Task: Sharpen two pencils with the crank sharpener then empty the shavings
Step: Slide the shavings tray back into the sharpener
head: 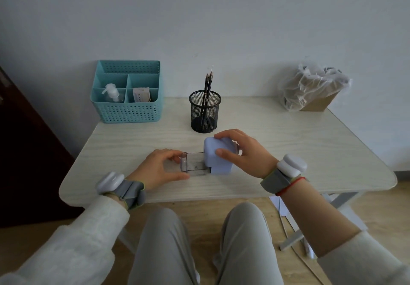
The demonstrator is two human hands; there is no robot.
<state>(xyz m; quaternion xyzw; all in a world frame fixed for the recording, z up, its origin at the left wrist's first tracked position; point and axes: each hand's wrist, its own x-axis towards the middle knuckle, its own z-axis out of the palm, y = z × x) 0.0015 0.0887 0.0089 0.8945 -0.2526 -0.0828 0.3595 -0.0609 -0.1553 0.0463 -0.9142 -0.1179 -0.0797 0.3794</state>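
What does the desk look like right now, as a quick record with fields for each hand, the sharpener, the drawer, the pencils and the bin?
left hand: gripping the clear shavings drawer
right hand: holding the lilac sharpener from above
drawer: partly out of the sharpener, few specks inside
pencils: two, upright in the black mesh cup
bin: bag-lined, far right corner of the table

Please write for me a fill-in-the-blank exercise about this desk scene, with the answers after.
1. The two pencils stand in the black mesh ____.
2. The right hand holds the lilac ____.
3. The left hand grips the clear shavings ____.
4. The pump bottle sits in the ____ organizer basket.

Missing words: cup; sharpener; drawer; teal
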